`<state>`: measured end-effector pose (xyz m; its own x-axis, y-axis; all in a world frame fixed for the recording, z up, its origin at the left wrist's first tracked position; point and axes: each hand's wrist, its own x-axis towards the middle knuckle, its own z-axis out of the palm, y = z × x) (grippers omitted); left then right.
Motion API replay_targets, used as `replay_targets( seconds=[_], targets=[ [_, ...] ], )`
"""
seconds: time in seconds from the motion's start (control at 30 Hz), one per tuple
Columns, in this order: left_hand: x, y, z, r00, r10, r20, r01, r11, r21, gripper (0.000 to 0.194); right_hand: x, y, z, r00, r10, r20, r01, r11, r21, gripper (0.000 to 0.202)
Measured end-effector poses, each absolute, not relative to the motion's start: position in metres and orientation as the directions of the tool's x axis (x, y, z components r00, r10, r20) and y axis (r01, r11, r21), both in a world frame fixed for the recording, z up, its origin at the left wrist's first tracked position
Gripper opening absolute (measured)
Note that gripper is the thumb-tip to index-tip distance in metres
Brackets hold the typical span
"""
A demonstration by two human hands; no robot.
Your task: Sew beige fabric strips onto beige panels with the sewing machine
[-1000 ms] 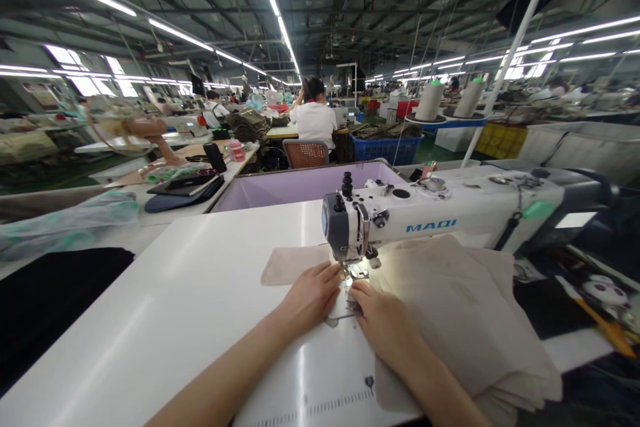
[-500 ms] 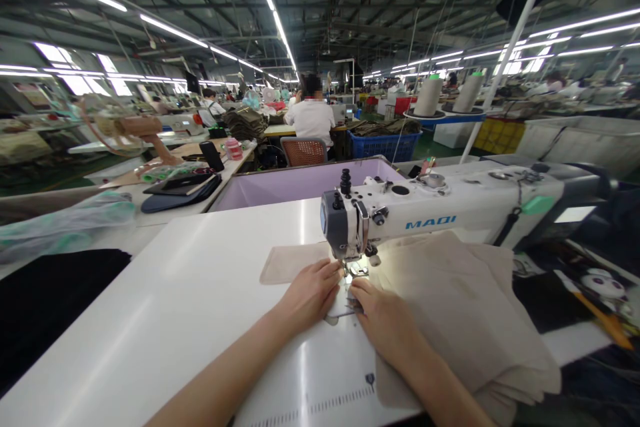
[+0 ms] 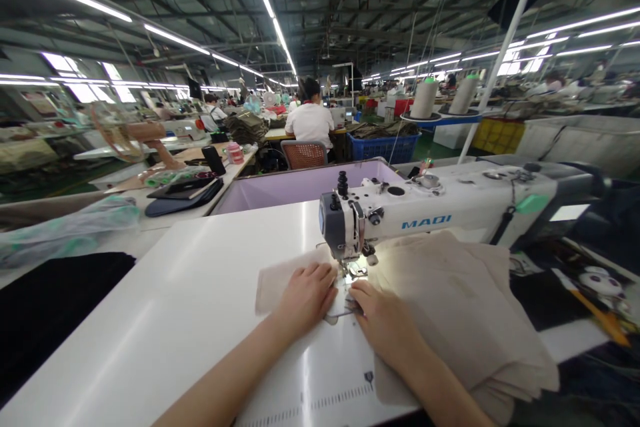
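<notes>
A small beige cloth piece (image 3: 274,283) lies on the white sewing table, its inner edge at the needle area of the sewing machine (image 3: 425,213). On that cloth, just left of the presser foot (image 3: 356,271), my left hand (image 3: 307,290) rests palm down with fingers extended. My right hand (image 3: 383,313) sits in front and to the right of the foot, its fingers curled in. A small grey metal part (image 3: 351,305) shows under its fingertips; I cannot tell whether it is held or fixed to the table. Larger beige cloth panels (image 3: 450,307) lie stacked beside my right forearm.
Behind the table stands a lilac bin (image 3: 280,187). Thread cones (image 3: 425,99) stand on a holder at the back right. A dark cloth (image 3: 65,307) lies on the left. Farther off, a person in a white top (image 3: 310,121) sits facing away, near a blue crate (image 3: 385,145).
The small cloth piece has swung round, its outer end now nearer to me and more tilted. My left hand has shifted slightly with it. My right hand stays almost in place.
</notes>
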<state>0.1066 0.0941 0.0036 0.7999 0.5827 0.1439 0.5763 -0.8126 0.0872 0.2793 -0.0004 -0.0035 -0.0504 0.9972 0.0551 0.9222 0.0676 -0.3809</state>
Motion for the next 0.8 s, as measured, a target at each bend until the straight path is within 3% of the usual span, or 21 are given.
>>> replay_targets(
  seconds=[0.1, 0.23, 0.57, 0.8],
  targets=[
    [0.108, 0.07, 0.012, 0.823, 0.566, 0.036, 0.562, -0.823, 0.085, 0.01, 0.279, -0.01, -0.006, -0.08, 0.995, 0.056, 0.892, 0.096, -0.442, 0.037],
    [0.108, 0.047, 0.008, 0.864, 0.504, 0.011, 0.498, -0.857, 0.13, 0.015, 0.278, -0.021, -0.01, -0.098, 0.995, 0.031, 0.869, 0.101, -0.485, 0.04],
    [0.107, 0.056, 0.004, 0.862, 0.505, 0.037, 0.494, -0.856, 0.154, 0.021, 0.278, -0.016, -0.008, -0.086, 0.996, 0.011, 0.898, 0.082, -0.432, 0.042],
    [0.112, 0.081, 0.003, 0.86, 0.505, 0.073, 0.496, -0.861, 0.115, 0.013, 0.279, 0.007, 0.002, -0.051, 0.998, 0.022, 0.924, 0.056, -0.379, 0.028]
  ],
)
